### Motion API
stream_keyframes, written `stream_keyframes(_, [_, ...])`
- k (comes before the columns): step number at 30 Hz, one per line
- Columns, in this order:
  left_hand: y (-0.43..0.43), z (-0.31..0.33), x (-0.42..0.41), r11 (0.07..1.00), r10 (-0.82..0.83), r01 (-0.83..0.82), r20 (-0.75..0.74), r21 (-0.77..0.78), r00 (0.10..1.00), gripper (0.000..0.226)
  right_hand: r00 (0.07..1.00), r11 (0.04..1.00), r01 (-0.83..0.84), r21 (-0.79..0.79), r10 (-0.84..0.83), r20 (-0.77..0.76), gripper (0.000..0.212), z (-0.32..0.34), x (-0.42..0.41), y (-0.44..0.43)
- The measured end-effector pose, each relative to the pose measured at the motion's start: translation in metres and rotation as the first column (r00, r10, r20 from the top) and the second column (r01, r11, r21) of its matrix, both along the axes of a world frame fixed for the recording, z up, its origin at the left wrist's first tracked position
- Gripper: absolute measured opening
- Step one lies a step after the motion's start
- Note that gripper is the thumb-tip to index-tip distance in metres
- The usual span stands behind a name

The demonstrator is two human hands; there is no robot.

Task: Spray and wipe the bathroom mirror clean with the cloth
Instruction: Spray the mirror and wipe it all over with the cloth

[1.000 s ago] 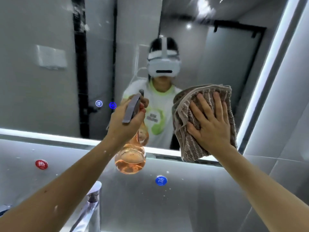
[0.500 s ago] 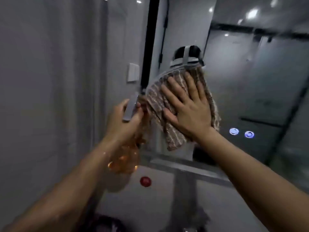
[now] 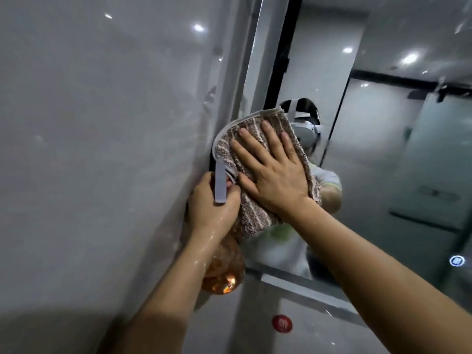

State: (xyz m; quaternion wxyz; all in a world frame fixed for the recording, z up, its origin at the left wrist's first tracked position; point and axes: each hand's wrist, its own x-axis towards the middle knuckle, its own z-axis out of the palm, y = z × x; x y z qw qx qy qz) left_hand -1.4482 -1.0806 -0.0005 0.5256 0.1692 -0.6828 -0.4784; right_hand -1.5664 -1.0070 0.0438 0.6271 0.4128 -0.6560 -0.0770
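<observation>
Lying flat beneath the right hand point(image 3: 275, 180), cloth point(image 3: 258, 215) against the mirror point(image 3: 383, 154).

You've got 2 marks in view, neither legible. A red round sticker point(image 3: 281, 323) on the wall below the mirror point(image 3: 383, 149) has a pale character, too blurred to read. A glowing round icon point(image 3: 457, 260) sits at the mirror's rt edge, symbol unclear.

Wall point(image 3: 102, 149): glossy grey, 9 o'clock, ceiling lights reflected.
Sticker point(image 3: 281, 323): round, red, 6 o'clock, on lower grey panel point(image 3: 319, 335).
Button point(image 3: 457, 260): small, round, blue-white lit, 4 o'clock, near right edge.
</observation>
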Motion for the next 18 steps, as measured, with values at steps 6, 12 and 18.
stream_keyframes(6, [0.006, 0.002, -0.001, 0.999, -0.027, 0.027, -0.002, -0.018, 1.000, 0.009, 1.000, 0.997, -0.024, 0.078, 0.023, 0.018, 0.057, 0.007, -0.004, 0.016])
stream_keyframes(12, [0.044, 0.011, -0.007, 0.987, -0.143, 0.142, -0.009, -0.073, 0.990, 0.014, 0.997, 1.000, 0.030, 0.007, -0.031, 0.067, 0.058, 0.025, -0.021, 0.086])
stream_keyframes(18, [0.129, 0.049, -0.028, 0.959, -0.160, 0.144, -0.045, -0.243, 0.986, 0.008, 0.995, 0.988, 0.075, -0.135, -0.066, 0.073, 0.056, 0.063, -0.046, 0.191])
